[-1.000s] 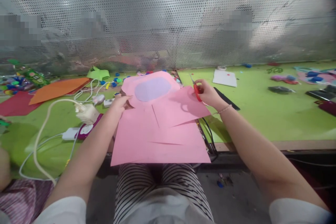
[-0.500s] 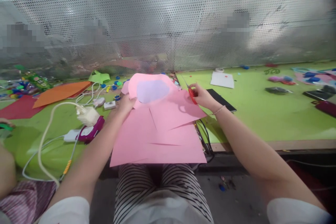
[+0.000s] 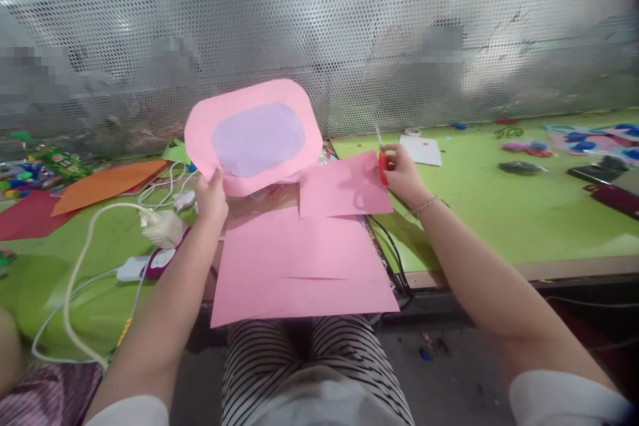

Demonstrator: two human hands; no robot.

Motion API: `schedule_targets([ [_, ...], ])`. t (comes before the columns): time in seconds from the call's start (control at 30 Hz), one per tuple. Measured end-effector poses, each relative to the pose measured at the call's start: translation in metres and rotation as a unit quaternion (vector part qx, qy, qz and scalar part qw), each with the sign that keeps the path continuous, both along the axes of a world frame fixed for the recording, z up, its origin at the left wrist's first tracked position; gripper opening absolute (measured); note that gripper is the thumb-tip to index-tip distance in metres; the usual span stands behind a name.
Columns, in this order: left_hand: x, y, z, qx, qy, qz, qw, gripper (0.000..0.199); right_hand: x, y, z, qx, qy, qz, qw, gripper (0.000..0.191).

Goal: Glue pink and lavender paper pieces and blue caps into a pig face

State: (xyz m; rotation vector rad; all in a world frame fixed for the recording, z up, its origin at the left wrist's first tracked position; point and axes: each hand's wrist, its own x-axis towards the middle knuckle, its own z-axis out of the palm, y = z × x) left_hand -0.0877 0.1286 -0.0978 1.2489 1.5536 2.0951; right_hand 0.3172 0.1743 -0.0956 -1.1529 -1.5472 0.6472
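Observation:
My left hand (image 3: 212, 200) pinches the lower left edge of a rounded pink paper cutout (image 3: 200, 126), which is raised and tilted above the table. A lilac oval (image 3: 259, 140) lies at the middle of that cutout. Red-handled scissors (image 3: 383, 166) are in my right hand (image 3: 402, 173), blades pointing up and away. A smaller pink paper piece (image 3: 339, 186) reaches from the cutout's side to my right hand, close by the scissors. Beneath, a large pink paper sheet (image 3: 304, 253) overhangs the table's near edge above my lap.
A perforated metal panel (image 3: 279, 33) stands behind the green table (image 3: 499, 213). To the left are orange paper (image 3: 104, 183), a white plug (image 3: 162, 227) and cables. A white card (image 3: 422, 150) and a dark red case (image 3: 614, 200) lie at the right. Another person's arm shows at far left.
My left hand has lifted the pink cutout up and to the left, away from the large sheet. My right hand has shifted slightly right with the scissors, and the smaller pink piece has lifted.

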Motion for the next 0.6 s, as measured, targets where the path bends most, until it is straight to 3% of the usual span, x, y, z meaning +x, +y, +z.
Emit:
schedule_targets([
  [0.17, 0.009, -0.001, 0.003, 0.045, -0.087, -0.068, 0.993, 0.037, 0.001, 0.001, 0.0, -0.021, 0.082, -0.042, 0.996, 0.053],
  [0.47, 0.012, -0.003, 0.0, 0.038, -0.109, -0.095, 0.989, 0.038, -0.005, 0.0, -0.001, -0.043, 0.164, -0.017, 0.985, 0.049],
  [0.6, 0.015, -0.004, 0.001, 0.015, -0.139, -0.102, 0.985, 0.035, -0.003, 0.005, -0.002, -0.039, 0.221, -0.043, 0.974, 0.047],
])
